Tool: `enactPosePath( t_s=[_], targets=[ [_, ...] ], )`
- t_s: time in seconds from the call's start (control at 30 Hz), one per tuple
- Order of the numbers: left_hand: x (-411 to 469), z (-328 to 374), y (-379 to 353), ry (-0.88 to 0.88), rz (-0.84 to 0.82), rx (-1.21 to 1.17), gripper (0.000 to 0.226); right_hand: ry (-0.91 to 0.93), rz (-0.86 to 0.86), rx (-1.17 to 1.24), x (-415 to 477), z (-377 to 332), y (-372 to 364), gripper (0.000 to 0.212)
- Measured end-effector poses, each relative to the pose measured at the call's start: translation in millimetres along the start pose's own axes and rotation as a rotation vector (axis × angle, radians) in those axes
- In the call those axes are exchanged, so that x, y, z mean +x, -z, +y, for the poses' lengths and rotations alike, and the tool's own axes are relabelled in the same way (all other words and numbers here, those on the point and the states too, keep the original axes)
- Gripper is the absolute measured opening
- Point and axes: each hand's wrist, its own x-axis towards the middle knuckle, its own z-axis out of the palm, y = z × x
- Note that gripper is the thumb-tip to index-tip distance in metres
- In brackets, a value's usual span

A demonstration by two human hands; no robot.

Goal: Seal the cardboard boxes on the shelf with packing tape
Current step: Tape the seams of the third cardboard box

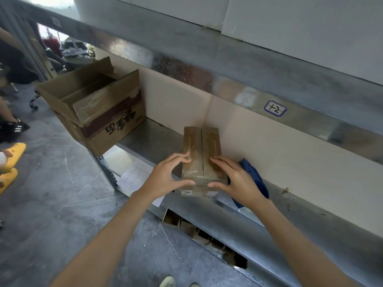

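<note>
A: Small cardboard box (201,160)?
B: On the metal shelf (149,137), at its near edge, flaps down, seam running near to far.
A: Hands?
B: Left hand (165,177) on the left flap, right hand (238,179) on the right. Fingers flat and pressing, thumbs against the near face.
A: Else?
B: Blue object (255,177) just right of the box; large open carton (97,108) far left

A stockroom or packing area: galvanised steel racking (106,172) stands against a pale backing panel (290,154), one beam (228,88) bearing a handwritten bay label (275,108). An open printed carton (112,125) of flattened boxes (87,104) sits on a shelf (157,139), more cardboard (186,225) is stowed on the tier below, and grey marbled floor tiles (51,193) run alongside
</note>
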Motion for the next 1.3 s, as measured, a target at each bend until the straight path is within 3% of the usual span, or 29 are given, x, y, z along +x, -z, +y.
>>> enactPosePath(
  t_s=[0.23, 0.5, 0.7, 0.87, 1.0, 1.17, 1.3],
  targets=[
    [0.4, -2.8, -2.8, -0.071, 0.006, 0.062, 0.058, 0.004, 0.132, 0.041, -0.6, 15.3, -14.6, 0.067],
    [-1.6, 9.5, -16.0, -0.046, 0.15, 0.038, 0.063, -0.064, 0.105, 0.064, -1.5, 3.7, -14.0, 0.086],
    [-2.3, 9.6, -26.9, -0.036, 0.228, -0.01, 0.06, -0.081, 0.232, 0.123, 3.4, -0.3, -20.2, 0.071],
    [-1.7, 10.6, -26.4, -0.033, 0.229, 0.0, 0.062, -0.069, 0.227, 0.101, 3.3, 0.5, -21.1, 0.079],
    [-1.3, 10.6, -27.8, -0.033, 0.237, 0.016, 0.061, -0.08, 0.268, 0.074, 5.7, -1.5, -25.1, 0.073],
    [-0.1, 3.0, -5.8, -0.025, 0.051, -0.011, 0.062, -0.063, 0.071, 0.185, 3.0, 16.1, -9.0, 0.077],
    [3.2, -2.0, 3.1, -0.035, -0.033, -0.011, 0.061, -0.03, -0.012, 0.187, 4.9, 28.2, -0.9, 0.066]
  ],
)
